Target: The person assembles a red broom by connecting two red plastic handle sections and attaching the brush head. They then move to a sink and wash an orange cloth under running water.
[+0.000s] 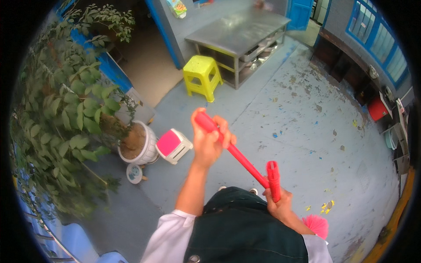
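My left hand (209, 142), raised in front of me, wraps round the upper part of a long red pole (243, 158). The pole slants down to the right as far as my right hand (282, 205). My right hand is closed round a red broom handle (273, 179) with a slotted end that points up, beside the pole's lower end. Whether the two red pieces are joined there I cannot tell. Pink broom bristles (316, 225) show beyond my right forearm, which hides how they connect to the handle.
A yellow stool (202, 78) stands by a metal table (239, 33) ahead. A pink-topped stool (170, 142), a white planter (147, 147) and a leafy plant (66, 114) are at the left. Yellow scraps (326, 207) and other litter lie on the grey floor (302, 144). Shelves (399, 140) line the right side.
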{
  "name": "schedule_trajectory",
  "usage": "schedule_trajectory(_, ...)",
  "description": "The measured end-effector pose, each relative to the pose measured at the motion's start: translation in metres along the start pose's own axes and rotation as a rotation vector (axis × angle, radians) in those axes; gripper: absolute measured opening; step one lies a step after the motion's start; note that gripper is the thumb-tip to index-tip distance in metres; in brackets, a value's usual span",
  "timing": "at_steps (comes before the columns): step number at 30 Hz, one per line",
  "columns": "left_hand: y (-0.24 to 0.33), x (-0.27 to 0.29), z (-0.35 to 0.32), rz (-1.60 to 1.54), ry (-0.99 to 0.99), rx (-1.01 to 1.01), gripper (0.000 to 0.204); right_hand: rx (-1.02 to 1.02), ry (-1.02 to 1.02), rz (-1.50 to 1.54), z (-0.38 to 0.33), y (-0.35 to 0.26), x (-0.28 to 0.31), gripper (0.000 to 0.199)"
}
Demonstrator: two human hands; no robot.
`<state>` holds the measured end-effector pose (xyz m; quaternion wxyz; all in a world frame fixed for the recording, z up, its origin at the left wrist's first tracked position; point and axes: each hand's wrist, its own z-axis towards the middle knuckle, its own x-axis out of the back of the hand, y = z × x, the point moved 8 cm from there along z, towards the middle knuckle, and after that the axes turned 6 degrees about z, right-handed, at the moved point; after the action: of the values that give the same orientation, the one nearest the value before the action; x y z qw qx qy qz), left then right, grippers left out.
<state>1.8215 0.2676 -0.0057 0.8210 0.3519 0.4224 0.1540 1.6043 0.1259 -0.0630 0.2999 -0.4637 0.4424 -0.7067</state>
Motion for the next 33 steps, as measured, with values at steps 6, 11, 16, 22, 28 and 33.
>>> schedule_trajectory(6,0.009,0.004,-0.006,-0.012,0.093,-0.056,0.054,0.116,0.089,-0.172,-0.003,-0.014,-0.001,0.040)
schedule_trajectory(11,0.018,0.004,-0.010,0.044,0.107,-0.096,0.055,0.160,0.090,-0.186,-0.006,-0.024,-0.005,0.043)
schedule_trajectory(16,0.024,0.001,-0.012,-0.010,0.027,-0.115,0.055,0.198,0.105,-0.263,-0.008,-0.028,-0.005,0.045)
schedule_trajectory(22,0.027,-0.005,-0.011,-0.070,-0.025,-0.132,0.054,0.231,0.127,-0.285,-0.011,-0.029,-0.004,0.045)
schedule_trajectory(28,0.027,-0.007,-0.010,-0.073,-0.030,-0.134,0.054,0.215,0.112,-0.292,-0.011,-0.026,-0.005,0.044)
schedule_trajectory(33,0.028,-0.006,-0.009,-0.060,-0.032,-0.126,0.054,0.227,0.123,-0.290,-0.010,-0.027,-0.006,0.043)
